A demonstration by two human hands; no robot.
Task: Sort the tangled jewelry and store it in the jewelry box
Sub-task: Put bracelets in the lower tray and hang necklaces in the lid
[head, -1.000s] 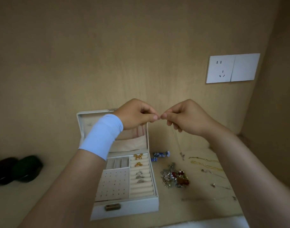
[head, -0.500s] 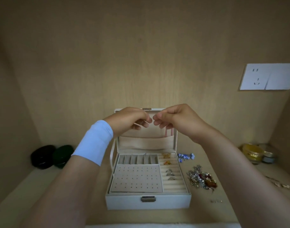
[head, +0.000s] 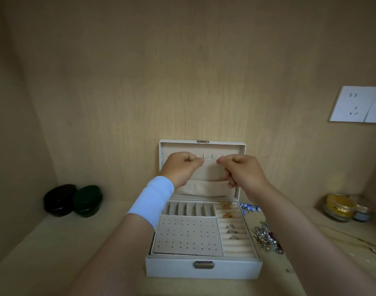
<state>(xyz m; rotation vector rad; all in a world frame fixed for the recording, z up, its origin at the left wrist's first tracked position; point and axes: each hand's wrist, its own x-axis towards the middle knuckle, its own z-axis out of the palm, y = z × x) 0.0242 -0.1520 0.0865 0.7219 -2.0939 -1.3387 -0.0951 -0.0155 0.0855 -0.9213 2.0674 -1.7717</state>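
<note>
Wooden nook: left hand (head: 180, 167) and right hand (head: 243, 173) pinch a thin silver chain (head: 210, 165) at the white jewelry box (head: 172, 268) lid. Probably hooking it next.

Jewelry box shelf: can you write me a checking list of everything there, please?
Surface: pale wooden shelf, box standing on it.
Job's things: jewelry box open, lid upright; rings in its right-hand rolls; tangled pile and blue beads on the shelf right of it; thin chain stretched before the lid.
Clutter: black round case and green round case at left; glass jar at right.
Hands: left hand and right hand each pinch the thin chain.
Cables: nothing seen.
Surroundings: wooden wall; wall socket upper right.
</note>
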